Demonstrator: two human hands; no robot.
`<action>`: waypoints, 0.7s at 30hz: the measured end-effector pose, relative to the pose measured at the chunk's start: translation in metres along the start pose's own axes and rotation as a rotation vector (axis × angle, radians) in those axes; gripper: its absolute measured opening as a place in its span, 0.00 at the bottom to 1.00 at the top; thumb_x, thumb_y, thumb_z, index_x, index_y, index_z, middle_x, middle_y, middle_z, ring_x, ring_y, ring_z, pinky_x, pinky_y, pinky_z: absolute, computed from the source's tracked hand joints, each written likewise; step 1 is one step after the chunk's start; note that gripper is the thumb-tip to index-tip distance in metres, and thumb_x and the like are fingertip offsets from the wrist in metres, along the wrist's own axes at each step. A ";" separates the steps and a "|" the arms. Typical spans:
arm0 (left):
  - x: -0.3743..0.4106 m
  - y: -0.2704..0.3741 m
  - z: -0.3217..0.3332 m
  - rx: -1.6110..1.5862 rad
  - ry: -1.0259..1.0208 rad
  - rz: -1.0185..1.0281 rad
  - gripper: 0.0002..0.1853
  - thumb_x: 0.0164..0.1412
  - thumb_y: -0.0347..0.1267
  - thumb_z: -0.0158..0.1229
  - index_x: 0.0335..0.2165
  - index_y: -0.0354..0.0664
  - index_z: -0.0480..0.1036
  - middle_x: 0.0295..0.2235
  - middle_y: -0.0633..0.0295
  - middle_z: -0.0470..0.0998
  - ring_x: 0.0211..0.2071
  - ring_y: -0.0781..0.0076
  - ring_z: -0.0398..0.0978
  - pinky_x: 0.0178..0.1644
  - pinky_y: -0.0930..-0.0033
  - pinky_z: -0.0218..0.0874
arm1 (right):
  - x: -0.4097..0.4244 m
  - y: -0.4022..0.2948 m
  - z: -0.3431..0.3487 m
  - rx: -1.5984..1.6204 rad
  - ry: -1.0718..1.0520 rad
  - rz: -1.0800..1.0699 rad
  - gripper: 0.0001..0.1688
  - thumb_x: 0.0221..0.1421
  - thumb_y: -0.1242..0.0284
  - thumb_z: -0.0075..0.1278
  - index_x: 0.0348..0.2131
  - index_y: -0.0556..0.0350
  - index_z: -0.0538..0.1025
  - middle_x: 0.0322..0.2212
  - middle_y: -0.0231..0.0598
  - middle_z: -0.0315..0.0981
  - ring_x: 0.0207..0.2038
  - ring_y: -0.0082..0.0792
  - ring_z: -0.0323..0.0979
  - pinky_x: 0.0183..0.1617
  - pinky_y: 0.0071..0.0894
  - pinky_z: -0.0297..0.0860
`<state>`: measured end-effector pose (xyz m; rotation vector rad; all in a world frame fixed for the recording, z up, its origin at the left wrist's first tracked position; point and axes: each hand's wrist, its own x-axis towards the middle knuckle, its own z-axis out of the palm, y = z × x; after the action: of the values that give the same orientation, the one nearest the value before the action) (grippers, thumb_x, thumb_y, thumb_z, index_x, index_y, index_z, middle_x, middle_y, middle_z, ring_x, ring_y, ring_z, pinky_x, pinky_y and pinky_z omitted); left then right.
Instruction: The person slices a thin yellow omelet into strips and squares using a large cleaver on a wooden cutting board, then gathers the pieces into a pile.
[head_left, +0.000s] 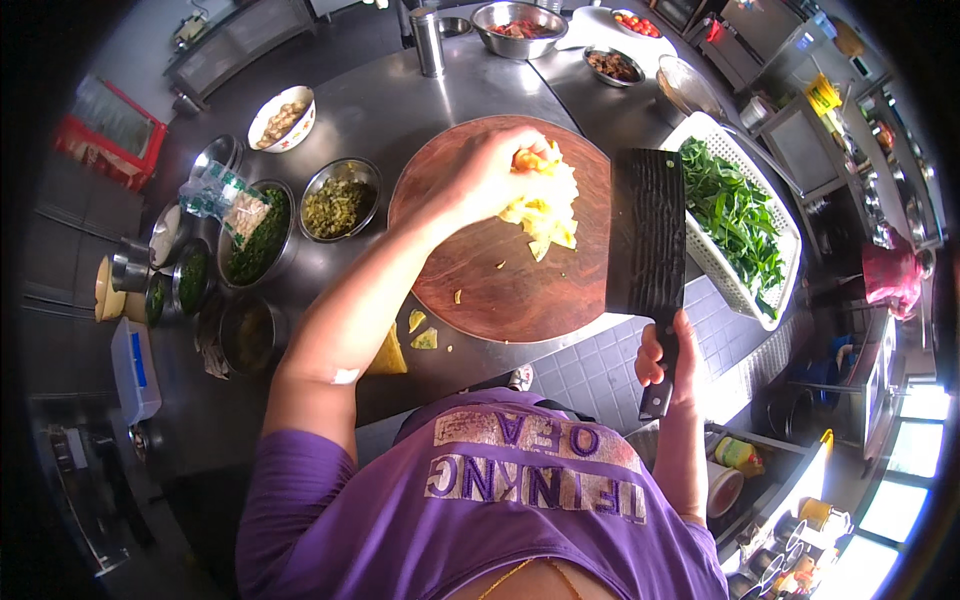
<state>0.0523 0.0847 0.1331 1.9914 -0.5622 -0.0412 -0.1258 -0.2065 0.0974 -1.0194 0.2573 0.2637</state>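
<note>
My left hand (501, 169) reaches over the round wooden chopping board (495, 292), its fingers closed around some orange-yellow food pieces (529, 160). Beneath and beside them lies a pile of cut yellow pieces (547, 217), which looks like egg sheet. My right hand (679, 358) grips the black handle of a broad, dark cleaver (649, 232). Its blade points away from me at the board's right edge; whether it touches the board cannot be told. A few scraps (424, 339) and a larger yellow piece (390, 352) lie on the steel table near my left forearm.
Left of the board stand a bowl of chopped greenish food (341, 199), a bowl of chopped greens (259, 247) with a plastic bag (225, 199) over it, and a white bowl (281, 120). On the right is a white basket of leafy greens (739, 214). A steel canister (427, 45) stands behind.
</note>
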 end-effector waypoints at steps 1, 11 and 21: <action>-0.010 -0.003 0.001 -0.055 0.004 -0.034 0.11 0.53 0.21 0.61 0.37 0.39 0.72 0.30 0.67 0.74 0.29 0.83 0.71 0.34 0.77 0.67 | 0.000 0.000 0.002 -0.114 -0.009 -0.059 0.22 0.65 0.55 0.41 0.33 0.58 0.65 0.14 0.35 0.60 0.09 0.26 0.59 0.13 0.26 0.62; -0.163 -0.126 0.052 0.161 0.391 -0.201 0.18 0.45 0.25 0.65 0.38 0.40 0.73 0.39 0.52 0.76 0.41 0.54 0.75 0.45 0.61 0.67 | 0.006 0.004 0.034 -1.373 -0.154 -0.328 0.23 0.58 0.75 0.50 0.53 0.52 0.65 0.27 0.53 0.75 0.33 0.57 0.76 0.34 0.46 0.70; -0.166 -0.109 0.056 0.458 0.372 0.110 0.12 0.45 0.30 0.68 0.32 0.42 0.76 0.38 0.61 0.76 0.39 0.57 0.72 0.46 0.59 0.65 | 0.062 0.030 0.040 -1.693 -0.250 -0.243 0.13 0.60 0.71 0.42 0.44 0.53 0.65 0.27 0.59 0.74 0.31 0.63 0.73 0.33 0.56 0.69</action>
<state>-0.0704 0.1456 -0.0213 2.3269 -0.4634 0.5599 -0.0739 -0.1514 0.0726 -2.6323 -0.4427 0.3720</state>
